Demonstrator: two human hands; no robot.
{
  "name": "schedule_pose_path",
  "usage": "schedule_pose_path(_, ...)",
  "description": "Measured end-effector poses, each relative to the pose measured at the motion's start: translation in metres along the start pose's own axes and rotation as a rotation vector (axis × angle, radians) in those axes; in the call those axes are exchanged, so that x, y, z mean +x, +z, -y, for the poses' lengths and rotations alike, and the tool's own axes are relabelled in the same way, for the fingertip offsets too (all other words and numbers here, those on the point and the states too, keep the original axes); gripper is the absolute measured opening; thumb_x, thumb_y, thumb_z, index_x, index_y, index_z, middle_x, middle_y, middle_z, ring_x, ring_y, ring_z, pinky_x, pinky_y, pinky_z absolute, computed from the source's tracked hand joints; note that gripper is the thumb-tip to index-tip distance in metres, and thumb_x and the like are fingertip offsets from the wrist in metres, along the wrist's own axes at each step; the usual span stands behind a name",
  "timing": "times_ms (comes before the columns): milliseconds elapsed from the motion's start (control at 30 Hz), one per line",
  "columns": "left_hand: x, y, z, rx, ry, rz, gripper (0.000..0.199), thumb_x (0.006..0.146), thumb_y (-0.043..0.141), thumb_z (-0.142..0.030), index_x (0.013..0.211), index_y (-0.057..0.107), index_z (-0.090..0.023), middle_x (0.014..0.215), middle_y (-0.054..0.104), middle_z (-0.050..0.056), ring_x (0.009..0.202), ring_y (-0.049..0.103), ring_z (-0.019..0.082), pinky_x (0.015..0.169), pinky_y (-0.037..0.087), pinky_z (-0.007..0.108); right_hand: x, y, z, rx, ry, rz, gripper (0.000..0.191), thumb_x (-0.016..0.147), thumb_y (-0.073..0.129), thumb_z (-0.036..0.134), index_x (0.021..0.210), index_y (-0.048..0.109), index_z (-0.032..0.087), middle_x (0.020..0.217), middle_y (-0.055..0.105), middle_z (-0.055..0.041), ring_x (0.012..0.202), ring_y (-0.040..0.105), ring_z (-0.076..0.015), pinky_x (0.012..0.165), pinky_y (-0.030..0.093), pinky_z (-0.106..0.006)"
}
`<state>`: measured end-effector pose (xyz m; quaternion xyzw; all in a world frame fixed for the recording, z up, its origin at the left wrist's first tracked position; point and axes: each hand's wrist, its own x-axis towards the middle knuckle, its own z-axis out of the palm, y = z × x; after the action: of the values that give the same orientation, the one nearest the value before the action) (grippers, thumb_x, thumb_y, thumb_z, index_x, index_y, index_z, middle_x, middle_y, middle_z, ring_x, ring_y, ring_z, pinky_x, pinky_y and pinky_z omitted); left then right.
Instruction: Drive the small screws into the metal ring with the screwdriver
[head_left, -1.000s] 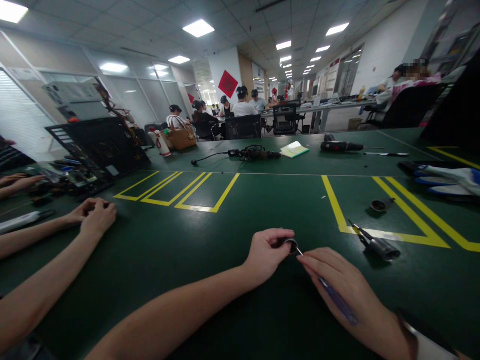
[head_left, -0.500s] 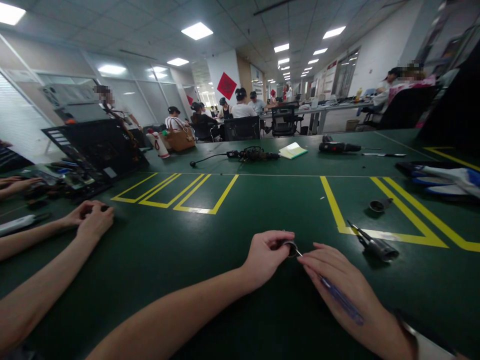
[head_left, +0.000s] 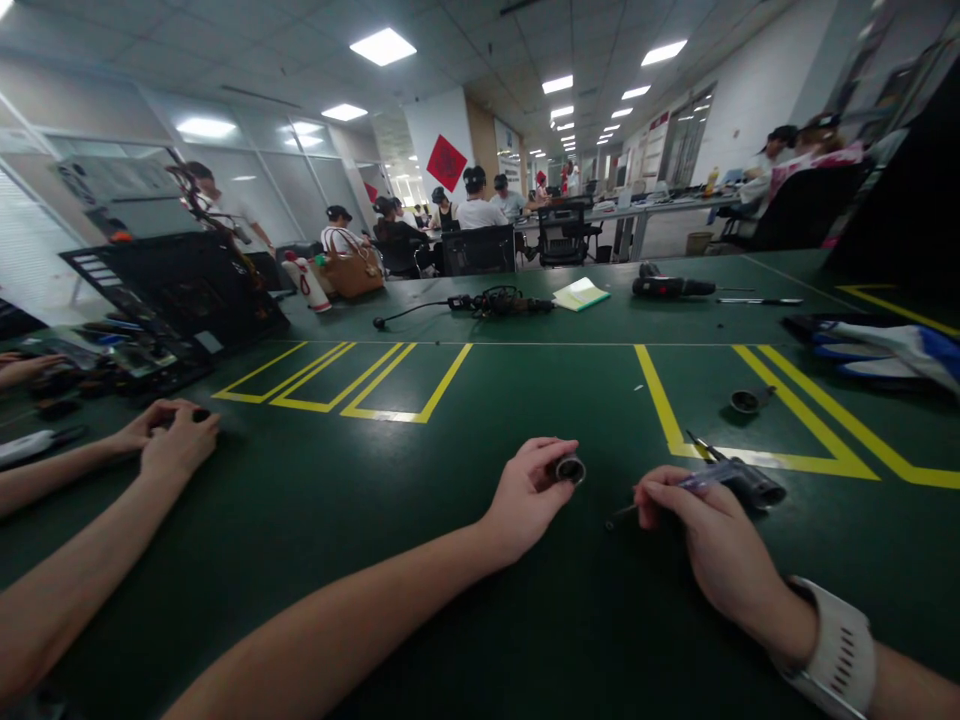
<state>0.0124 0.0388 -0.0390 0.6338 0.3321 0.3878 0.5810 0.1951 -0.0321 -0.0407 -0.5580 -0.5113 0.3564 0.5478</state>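
My left hand is closed around a small round hollow dark metal part, its open end facing me just above the table. In my right hand is a screwdriver with a clear purple-blue handle; its thin shaft points left and down. A small dark bit shows at the tip, too small to name. The screwdriver is apart from the hollow part. Just behind my right hand lies a dark cylindrical housing with a thin rod sticking out. Farther back sits a second small cup-shaped metal part.
On the green table lie a power drill, a pen, a notepad, a corded black tool and blue-white gloves. At left, a co-worker's hands hold a small dark object beside black equipment.
The screwdriver tip has come away from the hollow part. My right hand has turned, with the handle now pointing back and right. The left hand keeps its hold.
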Motion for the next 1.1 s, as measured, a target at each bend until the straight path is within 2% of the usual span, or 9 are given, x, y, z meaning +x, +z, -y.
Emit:
schedule_pose_path(133,0.000,0.000,-0.002,-0.078,-0.065,0.060,0.050,0.074,0.064,-0.003,0.121,0.055,-0.018,0.115,0.060,0.009,0.108,0.059,0.021,0.097,0.046,0.042,0.001,0.001,0.000,0.008,0.053,0.026,0.023,0.078,0.053,0.028,0.062,0.064,0.017,0.054,0.061,-0.0027,0.051,0.058,-0.0177,0.050,0.047,-0.030)
schedule_pose_path(300,0.002,0.000,-0.004,-0.074,-0.111,0.045,0.039,0.072,0.070,-0.010,0.108,0.057,-0.014,0.104,0.066,0.009,0.101,0.062,0.022,0.094,0.048,0.041,0.000,0.002,0.007,-0.047,0.079,0.040,0.023,0.076,0.053,0.030,0.059,0.063,0.019,0.051,0.059,-0.0020,0.051,0.057,-0.0185,0.050,0.045,-0.031)
schedule_pose_path(567,0.002,-0.001,-0.003,-0.076,-0.104,0.065,0.037,0.075,0.068,-0.013,0.110,0.058,-0.015,0.105,0.065,0.008,0.098,0.062,0.021,0.089,0.050,0.039,-0.002,0.004,0.011,-0.163,0.066,0.086,0.022,0.075,0.055,0.030,0.058,0.065,0.021,0.051,0.060,0.0002,0.052,0.057,-0.0188,0.050,0.041,-0.031)
schedule_pose_path(700,0.002,0.000,-0.006,-0.136,-0.099,0.031,0.037,0.076,0.067,-0.014,0.112,0.058,-0.015,0.110,0.063,0.008,0.098,0.062,0.022,0.085,0.052,0.039,-0.002,0.007,0.013,-0.125,0.050,0.114,0.025,0.077,0.055,0.034,0.060,0.066,0.020,0.056,0.065,-0.0026,0.056,0.062,-0.0209,0.053,0.046,-0.033)
schedule_pose_path(867,0.001,0.001,-0.007,-0.134,-0.090,0.003,0.038,0.077,0.065,-0.012,0.115,0.059,-0.015,0.110,0.065,0.008,0.103,0.061,0.022,0.091,0.049,0.042,-0.004,0.005,0.007,-0.020,0.027,0.108,0.028,0.084,0.052,0.037,0.071,0.066,0.017,0.061,0.068,-0.0048,0.059,0.065,-0.0207,0.057,0.053,-0.034)
schedule_pose_path(1000,0.000,0.000,-0.004,-0.079,-0.096,0.003,0.038,0.076,0.064,-0.009,0.114,0.061,-0.017,0.110,0.066,0.008,0.102,0.062,0.020,0.094,0.048,0.041,-0.007,0.002,0.005,0.008,-0.058,0.090,0.029,0.088,0.050,0.042,0.083,0.067,0.019,0.077,0.071,-0.0058,0.076,0.067,-0.0218,0.071,0.055,-0.037)
schedule_pose_path(1100,0.000,-0.001,-0.002,-0.046,-0.084,0.025,0.038,0.076,0.065,-0.009,0.113,0.063,-0.018,0.112,0.065,0.008,0.101,0.062,0.020,0.094,0.048,0.040,-0.009,0.002,0.011,-0.042,-0.111,0.120,0.022,0.086,0.057,0.038,0.087,0.071,0.021,0.088,0.072,-0.0059,0.085,0.067,-0.0223,0.077,0.055,-0.036)
